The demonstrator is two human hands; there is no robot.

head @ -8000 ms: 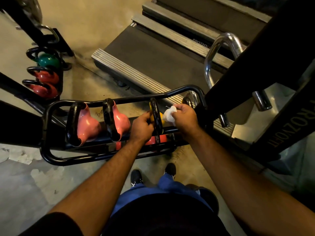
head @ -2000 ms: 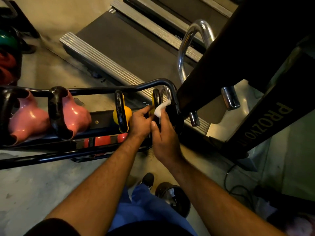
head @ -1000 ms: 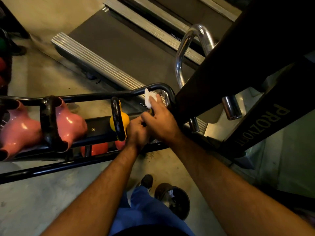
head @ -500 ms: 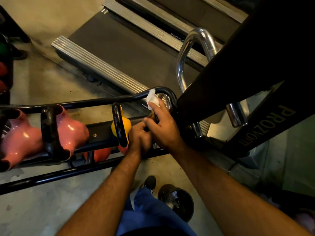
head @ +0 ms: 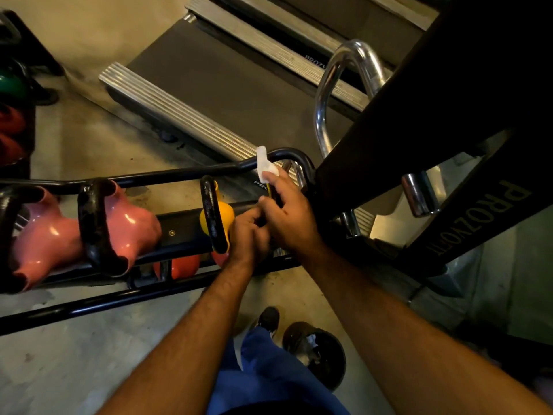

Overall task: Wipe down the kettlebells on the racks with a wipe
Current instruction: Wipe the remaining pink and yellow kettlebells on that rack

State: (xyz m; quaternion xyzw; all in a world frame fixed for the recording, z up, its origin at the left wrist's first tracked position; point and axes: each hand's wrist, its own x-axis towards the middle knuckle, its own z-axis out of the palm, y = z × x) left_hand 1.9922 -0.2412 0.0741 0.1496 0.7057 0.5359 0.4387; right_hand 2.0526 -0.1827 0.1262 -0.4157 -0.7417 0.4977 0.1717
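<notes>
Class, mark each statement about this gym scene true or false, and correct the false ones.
1. The right hand holds a white wipe. True.
2. Two pink kettlebells sit at the left of the rack. True.
3. The yellow kettlebell has a white handle. False: its handle is black.
4. The left hand rests on a pink kettlebell. False: it is at the rack's right end, beside the yellow one.
</notes>
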